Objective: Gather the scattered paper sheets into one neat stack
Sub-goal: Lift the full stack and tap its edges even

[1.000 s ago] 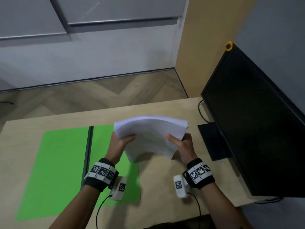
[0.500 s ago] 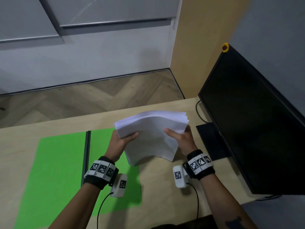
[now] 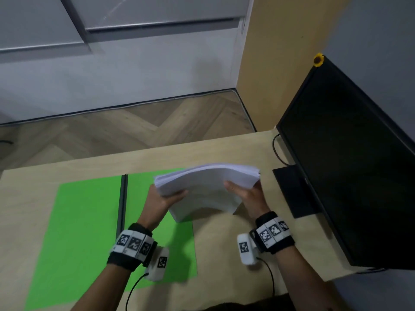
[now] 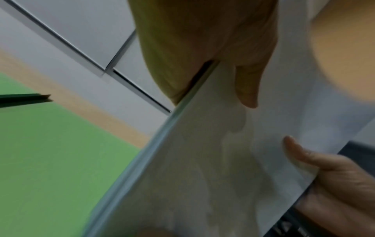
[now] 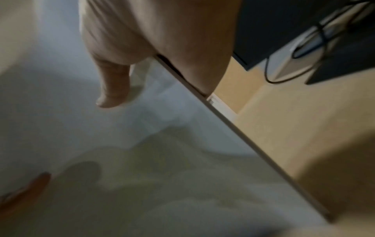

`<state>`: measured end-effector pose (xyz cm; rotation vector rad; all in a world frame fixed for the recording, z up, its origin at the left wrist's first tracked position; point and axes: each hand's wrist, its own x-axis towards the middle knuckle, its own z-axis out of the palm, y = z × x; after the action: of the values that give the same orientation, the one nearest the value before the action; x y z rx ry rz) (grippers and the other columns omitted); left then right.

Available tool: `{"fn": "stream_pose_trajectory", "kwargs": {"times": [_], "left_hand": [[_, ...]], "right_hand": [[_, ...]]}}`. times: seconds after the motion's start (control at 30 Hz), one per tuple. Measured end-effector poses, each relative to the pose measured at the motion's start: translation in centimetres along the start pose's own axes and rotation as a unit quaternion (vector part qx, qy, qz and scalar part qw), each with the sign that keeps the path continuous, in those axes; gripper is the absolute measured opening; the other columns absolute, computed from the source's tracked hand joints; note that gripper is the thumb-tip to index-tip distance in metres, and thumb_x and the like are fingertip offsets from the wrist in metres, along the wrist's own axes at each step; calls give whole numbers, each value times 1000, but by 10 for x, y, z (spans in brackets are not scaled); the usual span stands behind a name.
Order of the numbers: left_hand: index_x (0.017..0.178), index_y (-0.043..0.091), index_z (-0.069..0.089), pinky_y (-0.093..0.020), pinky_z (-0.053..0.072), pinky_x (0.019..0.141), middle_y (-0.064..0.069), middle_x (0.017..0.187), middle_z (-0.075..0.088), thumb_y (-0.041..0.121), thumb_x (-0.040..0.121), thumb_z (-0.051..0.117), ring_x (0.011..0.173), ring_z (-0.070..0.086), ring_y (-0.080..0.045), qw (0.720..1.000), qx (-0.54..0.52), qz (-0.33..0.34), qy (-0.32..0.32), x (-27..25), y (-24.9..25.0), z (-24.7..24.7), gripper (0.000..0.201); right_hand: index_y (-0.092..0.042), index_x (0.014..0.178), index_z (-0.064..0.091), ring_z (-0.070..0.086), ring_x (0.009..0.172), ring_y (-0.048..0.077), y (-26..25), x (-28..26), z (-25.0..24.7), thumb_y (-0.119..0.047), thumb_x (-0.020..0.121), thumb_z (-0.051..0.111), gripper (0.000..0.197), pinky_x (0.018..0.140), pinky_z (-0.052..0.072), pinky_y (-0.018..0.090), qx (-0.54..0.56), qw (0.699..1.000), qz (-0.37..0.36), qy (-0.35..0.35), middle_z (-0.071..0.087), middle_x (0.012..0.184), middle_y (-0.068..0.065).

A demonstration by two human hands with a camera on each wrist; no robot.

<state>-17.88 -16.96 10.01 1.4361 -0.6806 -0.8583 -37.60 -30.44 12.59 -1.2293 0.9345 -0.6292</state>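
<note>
A thick stack of white paper sheets stands tilted on its lower edge on the wooden desk, its top edge bowed toward me. My left hand grips the stack's left side, thumb on the near face. My right hand grips the right side the same way. In the left wrist view the stack fills the middle, with the left thumb on it and the right hand at the far side. The right wrist view shows the right thumb pressed on the paper.
A green mat with a dark bar across it lies on the left of the desk. A black monitor on a stand fills the right side, with cables behind. Wooden floor lies beyond the desk's far edge.
Both hands keep the same grip on the stack. The stack has risen slightly and tipped a little, its lower edge staying near the mat's right border.
</note>
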Motion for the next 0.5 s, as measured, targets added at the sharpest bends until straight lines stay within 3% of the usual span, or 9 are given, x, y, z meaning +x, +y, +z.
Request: {"fn": "stream_pose_trajectory", "kwargs": {"times": [0.07, 0.17, 0.27, 0.33, 0.4, 0.5], "left_hand": [[107, 27, 65, -23, 57, 74, 14, 98, 75, 37, 41, 89, 94, 68, -16, 998, 10, -53, 11, 5, -26, -2, 71], [102, 27, 69, -29, 57, 77, 11, 96, 76, 37, 48, 86, 90, 68, -14, 997, 46, -56, 18, 12, -32, -5, 57], [88, 31, 74, -20, 54, 72, 15, 88, 75, 41, 54, 84, 81, 65, -6, 996, 78, -11, 32, 15, -4, -6, 37], [87, 39, 74, -13, 50, 67, 22, 84, 73, 28, 62, 88, 75, 62, 6, 994, 92, 45, 38, 15, 28, -4, 31], [95, 30, 68, -11, 49, 66, 16, 87, 72, 4, 70, 83, 75, 61, 11, 991, 71, 102, 57, 12, 57, -3, 38], [109, 11, 59, -10, 49, 70, 9, 96, 66, -2, 72, 79, 82, 62, 9, 986, 54, 142, 70, 7, 81, -8, 44]], "right_hand": [[-23, 95, 66, 70, 89, 19, 29, 9, -1, -3, 75, 83, 33, 68, 57, 26, 1, 997, 77, 30, 74, 91, -1], [-23, 100, 64, 69, 94, 26, 40, 18, -1, -17, 71, 88, 38, 74, 60, 39, -32, 992, 111, 53, 73, 98, 5], [-20, 93, 66, 70, 84, 18, 12, 15, 1, -12, 75, 84, 26, 65, 57, 24, -30, 997, 47, 55, 74, 86, -3], [-24, 87, 67, 70, 78, 6, -18, 8, 6, -4, 77, 80, 26, 68, 57, 22, -17, 999, -20, 43, 75, 80, -9], [-28, 86, 67, 68, 80, -1, -46, 0, 10, 1, 77, 79, 32, 76, 58, 26, -5, 996, -89, 25, 74, 83, -17], [-27, 99, 65, 67, 87, -1, -66, -4, 11, 4, 76, 79, 41, 78, 56, 23, 11, 989, -144, 12, 74, 88, -14]]}}
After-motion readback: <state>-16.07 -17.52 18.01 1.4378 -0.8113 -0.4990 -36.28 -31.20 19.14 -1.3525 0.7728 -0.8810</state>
